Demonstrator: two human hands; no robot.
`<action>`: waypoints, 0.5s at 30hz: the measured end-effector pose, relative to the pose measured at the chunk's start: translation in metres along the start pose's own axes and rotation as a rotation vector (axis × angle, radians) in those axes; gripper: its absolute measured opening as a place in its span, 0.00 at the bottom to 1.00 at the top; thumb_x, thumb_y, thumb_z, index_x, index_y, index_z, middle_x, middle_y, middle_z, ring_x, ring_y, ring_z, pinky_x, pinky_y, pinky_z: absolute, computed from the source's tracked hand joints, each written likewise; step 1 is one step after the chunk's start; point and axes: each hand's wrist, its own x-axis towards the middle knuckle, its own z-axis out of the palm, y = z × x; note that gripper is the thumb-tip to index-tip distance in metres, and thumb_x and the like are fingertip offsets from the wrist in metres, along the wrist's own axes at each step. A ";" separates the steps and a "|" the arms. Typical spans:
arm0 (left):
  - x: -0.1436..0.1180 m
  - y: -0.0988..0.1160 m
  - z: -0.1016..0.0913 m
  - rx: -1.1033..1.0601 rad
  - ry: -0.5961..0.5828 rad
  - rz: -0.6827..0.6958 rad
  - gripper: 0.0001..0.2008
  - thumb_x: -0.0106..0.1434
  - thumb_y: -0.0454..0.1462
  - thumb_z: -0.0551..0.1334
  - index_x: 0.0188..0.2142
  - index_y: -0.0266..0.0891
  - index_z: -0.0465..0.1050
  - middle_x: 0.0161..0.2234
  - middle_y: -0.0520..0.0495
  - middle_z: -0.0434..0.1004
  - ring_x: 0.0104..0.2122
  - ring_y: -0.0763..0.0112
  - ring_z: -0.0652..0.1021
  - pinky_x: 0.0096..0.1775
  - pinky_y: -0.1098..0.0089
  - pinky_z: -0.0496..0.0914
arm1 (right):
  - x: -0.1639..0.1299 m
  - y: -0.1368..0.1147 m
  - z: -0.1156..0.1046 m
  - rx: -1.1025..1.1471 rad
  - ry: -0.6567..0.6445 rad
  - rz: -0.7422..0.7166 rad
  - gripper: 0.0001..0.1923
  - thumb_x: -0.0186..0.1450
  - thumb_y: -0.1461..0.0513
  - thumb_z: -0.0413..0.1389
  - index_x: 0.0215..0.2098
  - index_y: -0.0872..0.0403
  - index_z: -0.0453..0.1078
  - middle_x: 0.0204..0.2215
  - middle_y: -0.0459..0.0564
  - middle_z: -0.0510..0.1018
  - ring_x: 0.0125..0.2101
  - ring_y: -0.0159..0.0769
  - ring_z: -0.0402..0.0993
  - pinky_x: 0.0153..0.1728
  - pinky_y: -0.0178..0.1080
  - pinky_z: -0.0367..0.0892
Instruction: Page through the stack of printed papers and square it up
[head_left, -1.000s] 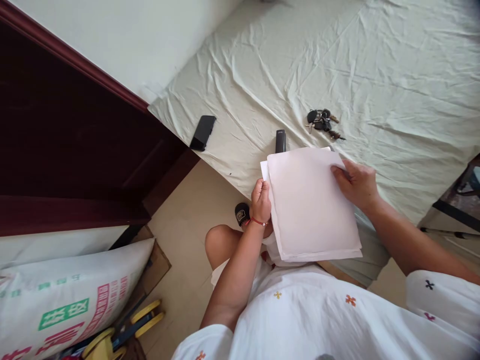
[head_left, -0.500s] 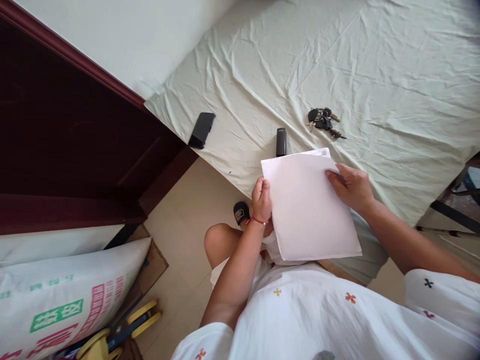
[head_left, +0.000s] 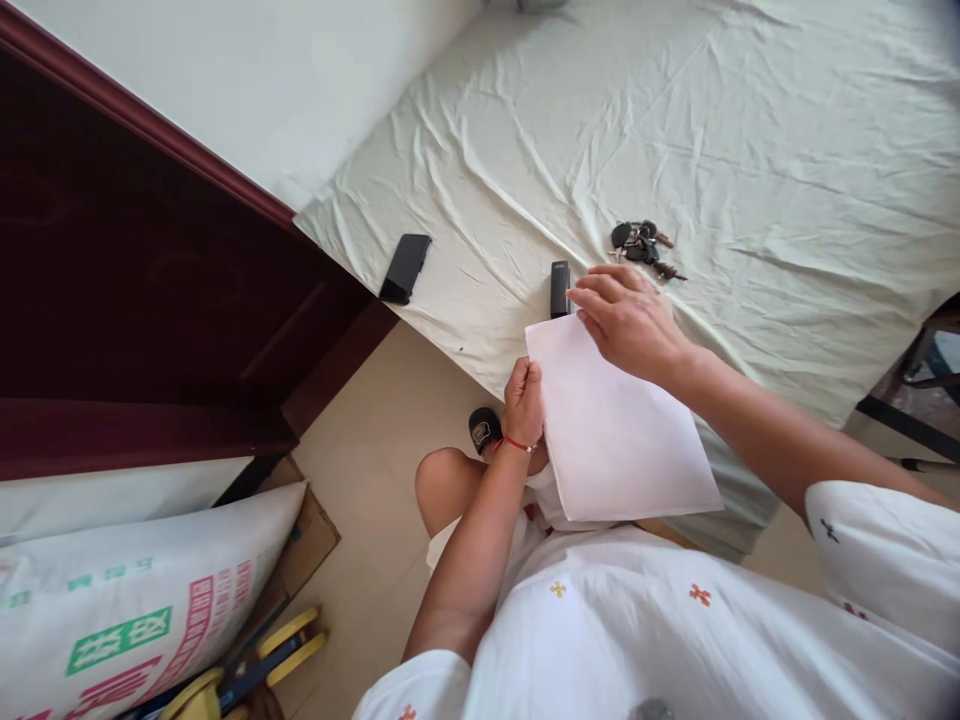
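A stack of white paper sheets point(head_left: 634, 430) rests over my lap at the bed's edge. My left hand point(head_left: 523, 402) is closed on the left edge of the paper, thumb on top. Above the top edge of the sheets, my right hand point(head_left: 626, 315) is open with its fingers stretched to the left. Its fingertips are right beside a small black oblong object point(head_left: 559, 288) that looks like a stapler; I cannot tell whether they touch it. A bunch of keys point(head_left: 642, 243) lies just beyond the right hand.
A black phone point(head_left: 405, 268) lies near the left edge of the bed, on a wrinkled pale sheet point(head_left: 750, 200). Dark red wooden furniture point(head_left: 150, 250) stands at the left. A printed white sack point(head_left: 150, 590) and a yellow-wheeled item point(head_left: 289, 640) are on the floor at lower left.
My right hand has let go of the right edge of the paper and moved up and left to the black object. My left hand has kept its hold on the sheets.
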 end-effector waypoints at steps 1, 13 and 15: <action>-0.001 0.000 0.000 -0.020 -0.001 -0.004 0.24 0.69 0.60 0.62 0.32 0.43 0.69 0.29 0.52 0.65 0.29 0.69 0.64 0.34 0.69 0.65 | 0.006 -0.002 0.004 -0.001 -0.020 -0.019 0.21 0.77 0.63 0.47 0.62 0.50 0.74 0.57 0.59 0.79 0.64 0.57 0.65 0.62 0.61 0.60; 0.002 -0.004 0.001 -0.006 -0.009 -0.072 0.28 0.67 0.65 0.60 0.37 0.42 0.73 0.35 0.47 0.74 0.35 0.66 0.74 0.40 0.65 0.73 | 0.006 -0.010 0.015 0.019 -0.313 -0.039 0.17 0.76 0.65 0.48 0.45 0.58 0.81 0.44 0.61 0.84 0.55 0.53 0.74 0.58 0.52 0.60; 0.002 -0.004 0.001 0.074 0.015 -0.058 0.30 0.66 0.66 0.59 0.37 0.42 0.73 0.35 0.46 0.74 0.36 0.65 0.74 0.41 0.64 0.73 | 0.005 -0.012 0.016 0.003 -0.313 -0.022 0.17 0.76 0.65 0.49 0.48 0.59 0.80 0.48 0.63 0.83 0.55 0.54 0.74 0.57 0.52 0.61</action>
